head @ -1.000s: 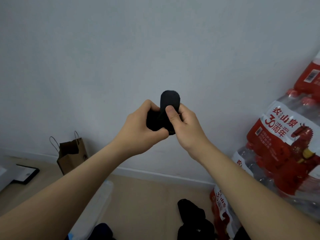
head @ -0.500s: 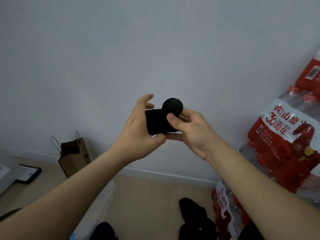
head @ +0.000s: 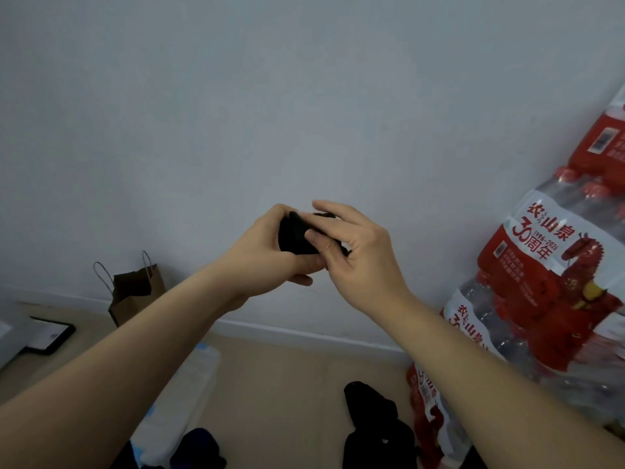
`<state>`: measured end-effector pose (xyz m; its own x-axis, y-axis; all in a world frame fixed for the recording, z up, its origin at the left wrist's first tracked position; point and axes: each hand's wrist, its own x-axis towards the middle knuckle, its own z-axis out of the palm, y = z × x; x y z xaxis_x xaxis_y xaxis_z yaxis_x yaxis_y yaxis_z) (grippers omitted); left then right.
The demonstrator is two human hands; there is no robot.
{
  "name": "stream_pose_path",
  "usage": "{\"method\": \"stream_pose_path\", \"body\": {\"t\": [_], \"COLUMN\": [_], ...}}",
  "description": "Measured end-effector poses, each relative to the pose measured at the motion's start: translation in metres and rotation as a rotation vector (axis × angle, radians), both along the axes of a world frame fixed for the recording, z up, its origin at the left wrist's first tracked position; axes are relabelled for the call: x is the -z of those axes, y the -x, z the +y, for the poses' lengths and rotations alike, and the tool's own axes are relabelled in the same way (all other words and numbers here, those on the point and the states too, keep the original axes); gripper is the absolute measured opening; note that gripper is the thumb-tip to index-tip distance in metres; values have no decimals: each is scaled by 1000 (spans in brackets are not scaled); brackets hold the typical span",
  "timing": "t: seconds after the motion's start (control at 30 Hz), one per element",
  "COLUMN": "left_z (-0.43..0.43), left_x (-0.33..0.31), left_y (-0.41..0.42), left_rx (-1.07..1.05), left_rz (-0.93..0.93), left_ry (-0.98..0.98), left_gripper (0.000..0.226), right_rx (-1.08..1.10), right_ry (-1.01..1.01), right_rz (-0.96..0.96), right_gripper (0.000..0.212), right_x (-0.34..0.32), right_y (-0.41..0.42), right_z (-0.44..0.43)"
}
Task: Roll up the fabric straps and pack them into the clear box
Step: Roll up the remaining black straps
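While I watch through the head camera, both bare hands are raised in front of a pale wall, meeting at the centre of the view. The left hand [head: 267, 252] has its fingers curled round a black fabric strap [head: 294, 236], rolled into a compact bundle, gripping it from the left. The right hand [head: 358, 258] pinches the same roll from the right: its thumb presses the near face and its fingers reach over the top. The roll sits between the two hands, held in the air well above the floor.

Low on the left, the clear box [head: 189, 384] lies on the tan floor, partly hidden behind the left forearm; I cannot tell what it holds. A dark blue piece of fabric [head: 199, 448] lies just near of it at the bottom edge. To the right of that, a heap of loose black straps [head: 375, 421] lies on the floor.

Far left, a brown paper bag [head: 135, 292] with cord handles stands against the wall, and a black-framed flat object [head: 47, 336] lies on the floor beside it. On the right, red-and-white shrink-wrapped packs of water bottles [head: 548, 282] are stacked against the wall.
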<state>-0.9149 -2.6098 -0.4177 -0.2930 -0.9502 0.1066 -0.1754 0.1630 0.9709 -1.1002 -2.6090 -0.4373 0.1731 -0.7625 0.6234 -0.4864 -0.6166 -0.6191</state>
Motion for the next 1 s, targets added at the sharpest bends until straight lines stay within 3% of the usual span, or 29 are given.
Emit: {"method": "stream_pose_path", "body": {"t": [0.1, 0.17, 0.27, 0.37, 0.5, 0.63, 0.7, 0.83, 0.9, 1.0], "left_z": [0, 2, 6, 11, 20, 27, 31, 39, 45, 55], "left_x": [0, 0, 2, 6, 9, 16, 19, 22, 23, 27], "left_y": [-7, -9, -8, -8, -5, -2, -2, 7, 10, 10], "left_rx": [30, 33, 29, 19, 44, -27, -70, -125, -151, -8], "left_rz": [-43, -91, -176, -195, -105, -214, -207, 49, 133, 267], "left_ry": [10, 75, 173, 195, 259, 314, 331, 149, 8, -192], "left_gripper": [45, 48, 52, 54, 56, 59, 59, 49, 42, 37], "right_rx": [12, -54, -252, -287, -333, -211, -132, -4, 43, 82], "right_ry": [11, -124, -467, -699, -843, -942, -927, -697, -589, -533], "right_rz": [74, 45, -134, -350, -515, -569, -641, -718, -659, -519], "right_gripper": [31, 37, 52, 59, 48, 50, 43, 19, 20, 22], "right_x": [1, 1, 2, 1, 0, 2, 0, -8, -11, -13], "right_y": [2, 2, -1, -3, -14, -30, -36, -42, -44, -41], "right_z": [-1, -2, 2, 4, 6, 14, 18, 27, 29, 34]}}
